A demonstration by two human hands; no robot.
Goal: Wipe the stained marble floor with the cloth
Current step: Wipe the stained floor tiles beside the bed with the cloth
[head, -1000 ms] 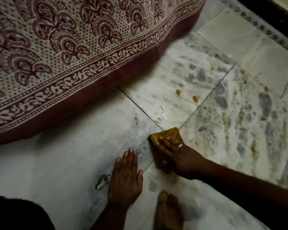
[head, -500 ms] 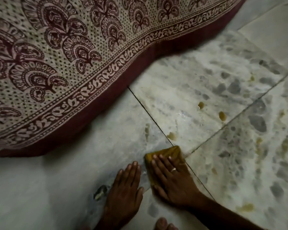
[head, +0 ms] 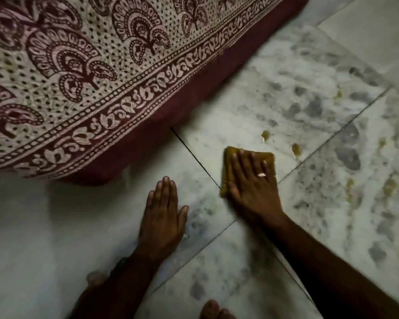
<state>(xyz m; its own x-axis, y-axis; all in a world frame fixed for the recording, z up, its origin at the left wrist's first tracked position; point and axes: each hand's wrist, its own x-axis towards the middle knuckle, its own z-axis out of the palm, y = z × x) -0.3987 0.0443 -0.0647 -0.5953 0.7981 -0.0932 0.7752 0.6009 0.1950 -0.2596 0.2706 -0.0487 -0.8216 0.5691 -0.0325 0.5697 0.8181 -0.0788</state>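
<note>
Two bare hands lay flat on a white, grey-veined marble floor (head: pixel 240 107), seen from above. The right hand (head: pixel 251 180) reached in from the lower right on a straight forearm. Its fingers were straight and spread, and its palm pressed down on one folded mustard-yellow cloth (head: pixel 226 173). A single pale ring (head: pixel 262 174) showed on one of its fingers. The cloth sat on the floor beside a dark tile joint, near the edge of a cream and maroon printed fabric (head: pixel 78 77) that draped down to the floor. The left hand (head: pixel 162 212) rested open and held nothing. It lay palm down with its fingers together, just to the left of the cloth and not touching it. Two small yellow-brown drops (head: pixel 265 134) lay just beyond the cloth, and more yellowish smears (head: pixel 388 187) were scattered over the tiles to the right. The toes of one bare foot (head: pixel 213 309) showed at the bottom edge.
</note>
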